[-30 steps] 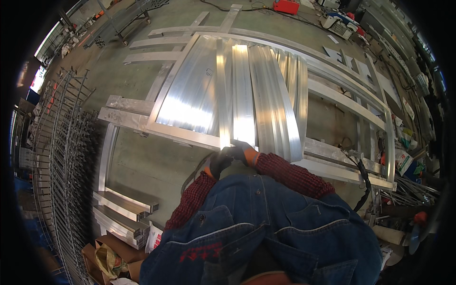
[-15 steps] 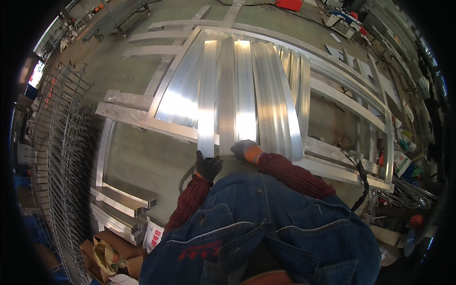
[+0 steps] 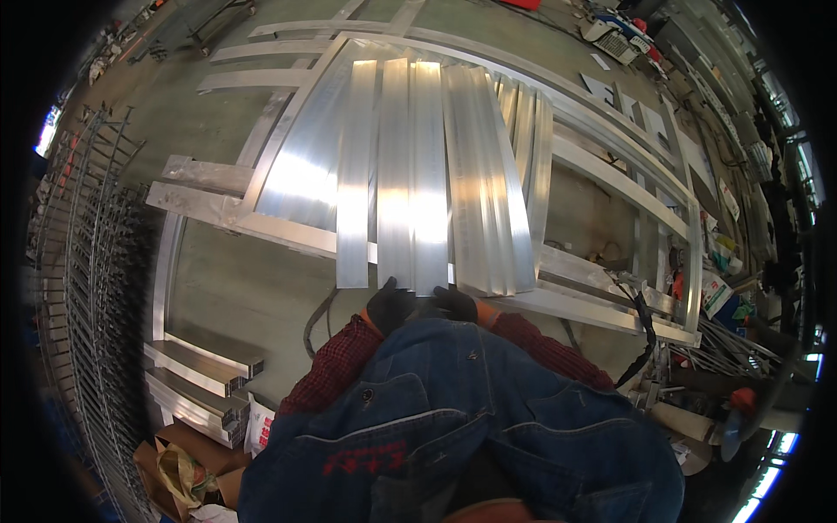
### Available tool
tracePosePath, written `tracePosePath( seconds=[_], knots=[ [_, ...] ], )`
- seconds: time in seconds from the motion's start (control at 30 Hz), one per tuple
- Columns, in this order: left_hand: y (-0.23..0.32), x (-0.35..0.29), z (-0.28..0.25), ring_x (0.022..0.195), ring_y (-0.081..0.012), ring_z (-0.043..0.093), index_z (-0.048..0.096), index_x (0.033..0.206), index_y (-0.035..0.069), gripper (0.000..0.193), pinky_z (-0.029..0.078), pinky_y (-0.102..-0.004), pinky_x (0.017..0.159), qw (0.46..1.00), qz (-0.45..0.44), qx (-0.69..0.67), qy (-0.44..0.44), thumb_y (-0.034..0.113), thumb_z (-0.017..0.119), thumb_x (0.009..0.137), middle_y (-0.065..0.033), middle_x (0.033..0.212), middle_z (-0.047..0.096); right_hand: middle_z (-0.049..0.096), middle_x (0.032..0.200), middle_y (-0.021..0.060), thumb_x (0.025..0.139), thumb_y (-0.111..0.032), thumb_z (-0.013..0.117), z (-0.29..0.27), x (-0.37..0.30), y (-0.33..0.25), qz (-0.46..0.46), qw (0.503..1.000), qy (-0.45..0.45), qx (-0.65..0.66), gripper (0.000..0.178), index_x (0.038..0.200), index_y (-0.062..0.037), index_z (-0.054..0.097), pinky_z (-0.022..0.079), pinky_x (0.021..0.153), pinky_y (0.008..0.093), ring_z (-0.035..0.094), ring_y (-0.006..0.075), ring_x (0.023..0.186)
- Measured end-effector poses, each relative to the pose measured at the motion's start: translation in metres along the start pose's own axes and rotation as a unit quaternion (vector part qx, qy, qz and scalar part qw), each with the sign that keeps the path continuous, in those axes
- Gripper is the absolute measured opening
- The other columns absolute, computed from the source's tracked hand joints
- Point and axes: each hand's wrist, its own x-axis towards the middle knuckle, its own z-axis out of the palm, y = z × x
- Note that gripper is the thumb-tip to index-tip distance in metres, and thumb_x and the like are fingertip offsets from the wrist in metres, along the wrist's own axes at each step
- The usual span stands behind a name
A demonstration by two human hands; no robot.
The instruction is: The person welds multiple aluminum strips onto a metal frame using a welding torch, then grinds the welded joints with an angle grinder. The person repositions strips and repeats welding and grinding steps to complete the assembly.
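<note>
Several long, flat silvery metal profiles point(image 3: 488, 192) lie side by side, running away from me over a metal frame point(image 3: 292, 235). Two of them lie close together in the middle, a left middle profile point(image 3: 394, 183) and a right middle profile point(image 3: 429, 183). My left hand point(image 3: 390, 307), in a dark glove with an orange cuff, is closed at their near ends, thumb up, its fingers partly hidden beneath. Gloved the same way, my right hand point(image 3: 456, 305) closes on the right middle profile's near end. Left of these, a separate profile point(image 3: 353, 192) lies untouched.
Wire racks point(image 3: 96, 288) stand along the left. Short stacked profiles point(image 3: 196, 388) and an open cardboard box point(image 3: 187, 471) sit at the lower left. A black cable point(image 3: 643, 327) hangs over the frame on the right. A white basket point(image 3: 610, 39) stands at the far right.
My left hand has moved right, from the leftmost profile's near end to the middle pair. My right hand has drawn nearer to me, onto the profile's end. The view has shifted slightly.
</note>
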Motion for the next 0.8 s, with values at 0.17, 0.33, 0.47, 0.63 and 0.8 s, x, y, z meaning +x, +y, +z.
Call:
tracePosePath(
  seconds=[0.17, 0.33, 0.47, 0.63, 0.8],
  knots=[
    [-0.010, 0.003, 0.043, 0.143, -0.0380, 0.056, 0.053, 0.156, 0.003, 0.074, 0.043, -0.0534, 0.124, 0.984, 0.061, 0.095, 0.137, 0.061, 0.059, 0.111, -0.0194, 0.153, 0.062, 0.077, 0.121, 0.0122, 0.111, -0.032, 0.066, 0.005, 0.022, 0.017, 0.003, 0.999, -0.024, -0.037, 0.030, 0.122, -0.0046, 0.071, 0.061, 0.097, 0.0415, 0.075, 0.0251, 0.108],
    [-0.007, 0.007, 0.043, 0.154, -0.0400, 0.048, 0.054, 0.162, 0.008, 0.073, 0.038, -0.0541, 0.129, 0.993, 0.037, 0.089, 0.071, 0.062, 0.052, 0.113, -0.0194, 0.167, 0.053, 0.076, 0.116, 0.0219, 0.102, -0.033, 0.075, 0.001, 0.026, -0.038, -0.048, 0.881, -0.026, -0.470, 0.035, 0.116, -0.0029, 0.065, 0.059, 0.092, 0.0481, 0.076, 0.0363, 0.102],
    [-0.001, 0.010, 0.026, 0.154, -0.0364, 0.049, 0.071, 0.147, 0.006, 0.074, 0.039, -0.0535, 0.128, 0.986, -0.002, -0.016, -0.166, 0.068, 0.048, 0.113, -0.0167, 0.168, 0.053, 0.075, 0.112, 0.0246, 0.095, -0.036, 0.083, 0.013, 0.023, -0.109, 0.171, 0.926, 0.247, -0.230, 0.052, 0.130, -0.0049, 0.059, 0.060, 0.090, 0.0501, 0.075, 0.0431, 0.101],
    [-0.006, -0.023, 0.047, 0.151, -0.0330, 0.052, 0.075, 0.141, 0.011, 0.072, 0.043, -0.0538, 0.123, 0.963, 0.079, 0.147, 0.212, 0.070, 0.043, 0.114, -0.0068, 0.163, 0.059, 0.068, 0.132, 0.0233, 0.099, -0.049, 0.077, 0.003, 0.021, -0.169, 0.182, 0.905, 0.131, -0.362, 0.064, 0.143, -0.0094, 0.053, 0.059, 0.099, 0.0552, 0.072, 0.0447, 0.119],
    [-0.011, -0.038, 0.059, 0.137, -0.0285, 0.060, 0.069, 0.146, 0.010, 0.066, 0.051, -0.0498, 0.114, 0.931, 0.111, 0.187, 0.292, 0.064, 0.059, 0.110, -0.0095, 0.143, 0.068, 0.068, 0.129, 0.0201, 0.101, -0.050, 0.075, 0.019, 0.031, -0.184, 0.137, 0.880, 0.036, -0.453, 0.061, 0.142, -0.0108, 0.053, 0.061, 0.096, 0.0554, 0.074, 0.0421, 0.117]
  ],
)
